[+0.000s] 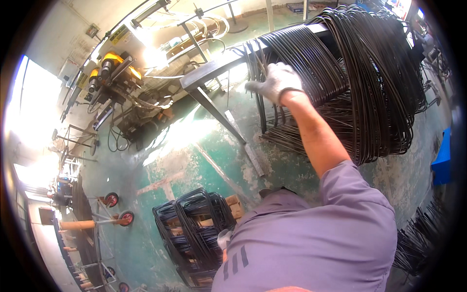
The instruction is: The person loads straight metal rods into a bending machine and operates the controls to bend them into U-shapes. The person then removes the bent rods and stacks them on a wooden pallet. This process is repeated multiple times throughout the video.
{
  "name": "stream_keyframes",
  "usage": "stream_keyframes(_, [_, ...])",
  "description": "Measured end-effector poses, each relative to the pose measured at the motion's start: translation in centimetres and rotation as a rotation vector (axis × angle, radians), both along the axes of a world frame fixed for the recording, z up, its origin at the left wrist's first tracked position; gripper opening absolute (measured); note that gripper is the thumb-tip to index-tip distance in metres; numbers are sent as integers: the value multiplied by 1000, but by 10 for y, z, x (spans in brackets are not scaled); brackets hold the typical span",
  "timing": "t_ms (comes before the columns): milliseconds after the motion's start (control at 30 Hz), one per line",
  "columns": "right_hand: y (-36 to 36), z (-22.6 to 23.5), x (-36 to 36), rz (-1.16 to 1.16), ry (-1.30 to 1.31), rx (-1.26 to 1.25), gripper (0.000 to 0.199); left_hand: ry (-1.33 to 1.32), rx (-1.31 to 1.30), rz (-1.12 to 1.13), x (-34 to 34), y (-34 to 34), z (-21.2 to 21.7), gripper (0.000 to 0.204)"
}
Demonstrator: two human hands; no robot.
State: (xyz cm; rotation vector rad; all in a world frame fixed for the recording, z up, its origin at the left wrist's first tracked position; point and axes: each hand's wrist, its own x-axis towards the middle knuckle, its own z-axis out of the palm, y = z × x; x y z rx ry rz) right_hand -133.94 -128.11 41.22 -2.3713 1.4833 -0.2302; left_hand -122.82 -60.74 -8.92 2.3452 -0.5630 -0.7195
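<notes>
My right hand (278,83), in a whitish work glove, reaches forward to the near end of a row of bent black metal rod frames (306,61). Its thumb points out to the left, apart from the fingers, and the hand is open against the first few rods. These frames hang side by side over a dark metal beam (206,73). Low on my left side, my left hand (224,239) is also gloved and mostly covered by my grey shirt; its fingers are hidden. It is beside a stack of black rod frames (194,219) on the floor.
A thick bundle of rod frames (374,87) hangs farther right on the beam. The beam's leg (219,114) slants to the green floor. Yellow-and-black machinery (116,68) with cables stands at the far left. A wheeled rack (104,219) is at left, a blue object (441,158) at right.
</notes>
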Motion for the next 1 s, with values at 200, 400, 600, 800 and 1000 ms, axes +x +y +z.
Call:
stream_keyframes(200, [-2, -47, 35, -134, -477, 255, 50, 412, -142, 328, -12, -74, 18, 45])
stream_keyframes(400, [-2, -75, 24, -30, -1332, 1087, 30, 197, 70, 333, -5, -139, 136, 40])
stream_keyframes(600, [-16, -84, 22, 64, -1280, 1205, 28, 251, -40, 519, 2, -85, 85, 41])
stream_keyframes(800, [7, -91, 34, 113, -1354, 1325, 31, 293, -57, 449, -9, -90, 72, 45])
stream_keyframes(1000, [18, -107, 53, 119, -1557, 1575, 37, 292, -4, 455, -12, -147, 136, 42])
